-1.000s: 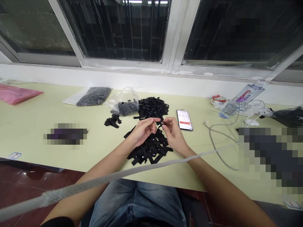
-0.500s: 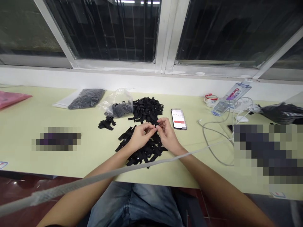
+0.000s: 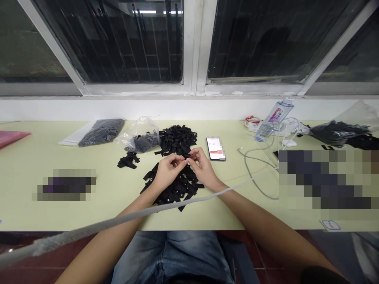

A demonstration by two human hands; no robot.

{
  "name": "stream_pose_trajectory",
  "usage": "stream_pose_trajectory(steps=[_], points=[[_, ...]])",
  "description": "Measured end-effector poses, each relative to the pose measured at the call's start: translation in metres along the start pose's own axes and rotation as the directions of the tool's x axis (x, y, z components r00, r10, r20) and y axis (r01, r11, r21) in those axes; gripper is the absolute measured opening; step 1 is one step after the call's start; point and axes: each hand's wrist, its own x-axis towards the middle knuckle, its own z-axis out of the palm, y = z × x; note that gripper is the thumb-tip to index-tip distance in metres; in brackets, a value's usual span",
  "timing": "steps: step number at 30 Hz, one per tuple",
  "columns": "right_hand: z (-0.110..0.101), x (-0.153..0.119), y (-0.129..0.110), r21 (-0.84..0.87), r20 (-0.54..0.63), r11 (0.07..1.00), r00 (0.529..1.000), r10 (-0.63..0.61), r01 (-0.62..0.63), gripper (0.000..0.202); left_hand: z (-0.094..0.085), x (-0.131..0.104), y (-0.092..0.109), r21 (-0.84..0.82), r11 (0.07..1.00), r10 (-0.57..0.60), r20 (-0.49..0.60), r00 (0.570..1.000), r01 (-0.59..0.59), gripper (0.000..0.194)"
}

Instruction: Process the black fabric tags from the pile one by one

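My left hand (image 3: 169, 169) and my right hand (image 3: 203, 169) meet fingertip to fingertip, both closed in a pinch. Between them is a small black fabric strip (image 3: 187, 156), mostly covered by the fingers. Under and in front of my hands lies a loose pile of black strips (image 3: 177, 189), several with small shiny round spots like snaps or eyelets. Just beyond my fingers spreads another heap of black strips (image 3: 177, 138). A smaller cluster of black strips (image 3: 128, 160) rests to the left.
A clear plastic bag (image 3: 145, 140) with dark pieces stands beside the far heap, near a filled grey bag (image 3: 102, 132). To the right are a phone (image 3: 215, 149), a tilted water bottle (image 3: 274, 118) and cables (image 3: 251, 177). A pale cord (image 3: 166, 207) crosses over my forearms.
The camera view has tilted and shifted, so the table things appear a little left and mostly lower. My hands stay pinched together over the pile, with black material now showing between the fingertips.
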Motion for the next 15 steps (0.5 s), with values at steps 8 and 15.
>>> stream_pose_trajectory(steps=[8, 15], points=[[0.003, 0.002, -0.003, 0.246, -0.062, 0.964, 0.990, 0.123, -0.104, 0.029, -0.006, 0.004, -0.009, -0.140, 0.982, -0.120, 0.080, 0.990, 0.130, 0.030], [0.004, 0.001, -0.005, 0.204, -0.109, 0.977, 0.990, 0.091, -0.067, 0.025, -0.006, 0.004, -0.010, -0.086, 0.989, -0.118, 0.061, 0.991, 0.123, 0.030]])
